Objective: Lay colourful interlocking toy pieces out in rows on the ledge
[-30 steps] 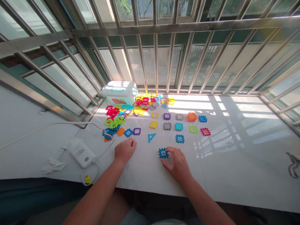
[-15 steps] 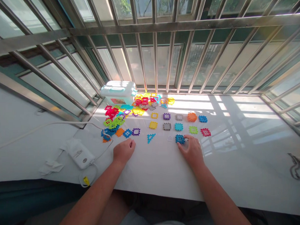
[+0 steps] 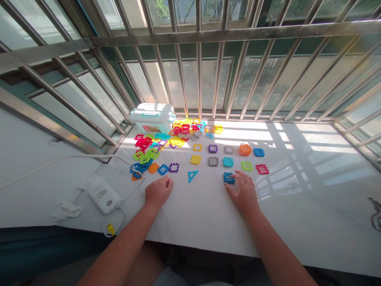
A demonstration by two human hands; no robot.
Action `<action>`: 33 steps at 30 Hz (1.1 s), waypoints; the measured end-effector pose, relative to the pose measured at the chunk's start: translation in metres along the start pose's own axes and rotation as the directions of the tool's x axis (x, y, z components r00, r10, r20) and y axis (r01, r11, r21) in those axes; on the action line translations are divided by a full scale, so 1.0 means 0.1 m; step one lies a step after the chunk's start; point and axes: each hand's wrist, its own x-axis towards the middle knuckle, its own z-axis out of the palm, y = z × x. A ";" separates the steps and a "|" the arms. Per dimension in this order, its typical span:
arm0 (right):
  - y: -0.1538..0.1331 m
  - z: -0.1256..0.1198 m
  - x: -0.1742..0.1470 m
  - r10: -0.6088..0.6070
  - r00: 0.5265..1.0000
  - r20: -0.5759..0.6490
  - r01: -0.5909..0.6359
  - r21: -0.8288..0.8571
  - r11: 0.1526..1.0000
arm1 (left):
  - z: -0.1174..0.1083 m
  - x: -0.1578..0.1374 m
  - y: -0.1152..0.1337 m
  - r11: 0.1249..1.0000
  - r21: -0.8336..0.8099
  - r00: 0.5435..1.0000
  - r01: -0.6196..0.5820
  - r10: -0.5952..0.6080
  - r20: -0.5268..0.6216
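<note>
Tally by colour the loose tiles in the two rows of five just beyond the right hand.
yellow tiles: 2
grey tiles: 2
purple tile: 1
orange tile: 1
blue tile: 1
teal tile: 1
green tile: 1
red tile: 1
Total: 10

surface: white glossy tabletop (image 3: 305,205)
11 o'clock: teal storage box (image 3: 152,117), heap of coloured tiles (image 3: 165,146)
12 o'clock: tiles laid singly in rows (image 3: 228,156)
9 o'clock: white adapter (image 3: 103,194) with cable
</note>
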 end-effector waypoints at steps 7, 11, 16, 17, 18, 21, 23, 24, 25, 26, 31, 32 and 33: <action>-0.60 0.16 -0.17 -0.191 0.973 0.130 0.198 -0.039 0.979 | 0.01 0.00 0.00 1.000 0.005 1.000 -0.003 0.003 -0.003; -0.69 0.24 -0.17 -0.138 0.984 0.111 0.143 -0.040 0.989 | -0.01 0.00 0.00 1.000 -0.003 1.000 -0.009 0.009 0.002; -0.67 0.22 -0.13 -0.195 0.965 0.175 0.197 0.005 0.980 | -0.02 0.00 0.01 1.000 -0.016 1.000 -0.004 0.004 0.016; -0.68 0.21 -0.12 -0.209 0.960 0.185 0.211 0.008 0.977 | -0.02 0.00 0.00 1.000 -0.017 1.000 -0.004 0.004 0.014; -0.68 0.20 -0.12 -0.222 0.956 0.192 0.224 0.012 0.974 | -0.02 0.00 0.00 1.000 -0.018 1.000 -0.005 0.005 0.012; -0.70 0.18 -0.10 -0.250 0.946 0.206 0.250 0.023 0.968 | -0.02 0.00 0.00 1.000 -0.019 1.000 -0.007 0.007 0.013; -0.70 0.17 -0.10 -0.257 0.943 0.213 0.260 0.018 0.966 | -0.01 0.00 0.00 1.000 -0.018 1.000 -0.005 0.006 0.016; -0.70 0.16 -0.10 -0.261 0.942 0.212 0.264 0.012 0.964 | -0.01 0.00 0.01 1.000 -0.019 1.000 -0.005 0.005 0.019; -0.69 0.15 -0.10 -0.265 0.942 0.208 0.269 0.007 0.963 | -0.02 0.00 0.01 1.000 -0.023 1.000 -0.002 0.003 0.022; -0.68 0.15 -0.10 -0.270 0.942 0.198 0.275 0.005 0.962 | -0.02 0.00 0.01 0.999 -0.032 1.000 0.006 -0.005 0.023; -0.63 0.13 -0.13 -0.274 0.952 0.137 0.274 0.022 0.962 | -0.05 -0.02 0.00 0.989 -0.143 1.000 0.029 -0.030 0.000; -0.63 0.13 -0.14 -0.272 0.953 0.135 0.272 0.024 0.962 | -0.06 -0.02 0.00 0.987 -0.160 1.000 0.006 -0.005 0.003; -0.63 0.14 -0.13 -0.272 0.953 0.135 0.271 0.024 0.962 | -0.06 -0.02 -0.01 0.985 -0.172 1.000 -0.026 0.027 0.007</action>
